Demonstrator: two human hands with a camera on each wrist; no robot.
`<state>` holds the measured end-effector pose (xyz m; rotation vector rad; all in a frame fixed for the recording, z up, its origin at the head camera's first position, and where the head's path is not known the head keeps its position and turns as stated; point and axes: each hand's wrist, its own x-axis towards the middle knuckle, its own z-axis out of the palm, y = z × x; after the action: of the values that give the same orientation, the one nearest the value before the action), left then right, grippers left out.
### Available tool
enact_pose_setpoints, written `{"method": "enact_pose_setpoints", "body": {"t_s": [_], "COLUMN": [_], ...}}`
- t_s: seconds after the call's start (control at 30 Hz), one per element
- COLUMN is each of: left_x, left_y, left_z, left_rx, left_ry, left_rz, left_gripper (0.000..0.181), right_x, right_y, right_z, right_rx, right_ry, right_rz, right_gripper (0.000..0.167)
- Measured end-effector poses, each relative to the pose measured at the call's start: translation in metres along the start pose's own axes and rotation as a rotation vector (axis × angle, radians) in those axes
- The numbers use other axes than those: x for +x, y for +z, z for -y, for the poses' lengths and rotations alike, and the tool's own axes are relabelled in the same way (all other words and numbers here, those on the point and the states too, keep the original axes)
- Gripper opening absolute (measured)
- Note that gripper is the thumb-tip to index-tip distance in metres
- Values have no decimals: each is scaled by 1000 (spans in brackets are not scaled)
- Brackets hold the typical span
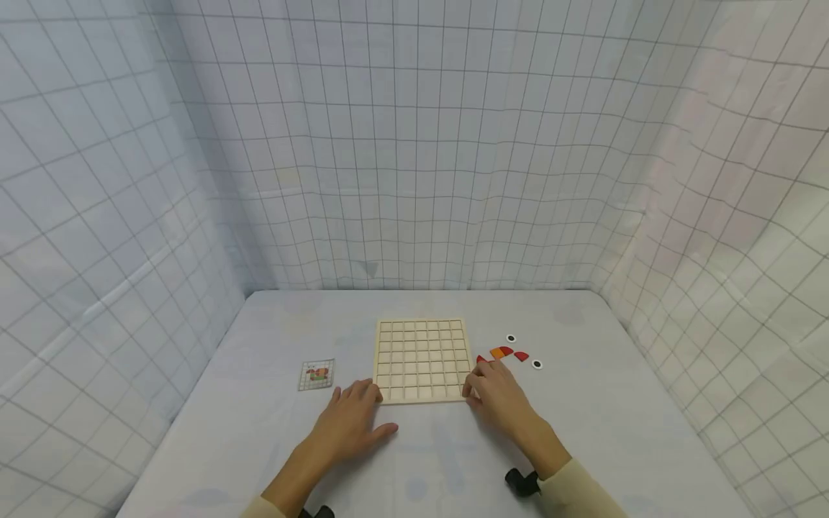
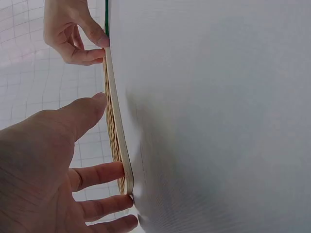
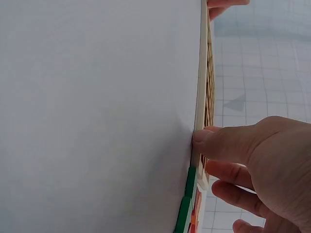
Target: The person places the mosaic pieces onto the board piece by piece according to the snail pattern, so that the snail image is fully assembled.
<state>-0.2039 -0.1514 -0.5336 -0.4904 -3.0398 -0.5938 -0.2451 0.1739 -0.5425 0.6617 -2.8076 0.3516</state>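
A pale wooden grid board (image 1: 422, 360) lies on the table, its cells bare. My left hand (image 1: 346, 426) is at the near left corner, fingertips touching the edge, thumb held away; in the left wrist view the fingers (image 2: 99, 175) extend straight. At the near right corner my right hand (image 1: 504, 401) pinches the board between thumb and fingers, as the right wrist view shows with the thumb (image 3: 218, 143) on the edge (image 3: 200, 92). Beside that hand are red pieces (image 1: 521, 356), an orange piece (image 1: 496, 353) and, in the right wrist view, green pieces (image 3: 183, 213).
A small card (image 1: 316, 375) with a coloured picture on a grid lies left of the board. Two white discs with black centres (image 1: 511, 338) (image 1: 537, 365) are at the right. Gridded white curtains (image 1: 421, 158) stand behind and on both sides of the table.
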Motion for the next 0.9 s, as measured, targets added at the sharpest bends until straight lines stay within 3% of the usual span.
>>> {"method": "enact_pose_setpoints", "body": {"t_s": [0.3, 0.53, 0.9], "left_x": [-15, -23, -34], "left_y": [0, 1, 1], "left_z": [-6, -7, -11], "left_rx": [-60, -24, -11], "left_ry": [38, 35, 30], "left_rz": [4, -3, 3], "left_gripper": [50, 48, 43], "right_x": [-17, -25, -43], "right_y": [-2, -6, -8], "right_z": [1, 2, 1], "right_rx": [-24, -14, 53], "right_ry": [-19, -83, -108], "right_rz": [24, 6, 16], "right_gripper": [18, 19, 19]}}
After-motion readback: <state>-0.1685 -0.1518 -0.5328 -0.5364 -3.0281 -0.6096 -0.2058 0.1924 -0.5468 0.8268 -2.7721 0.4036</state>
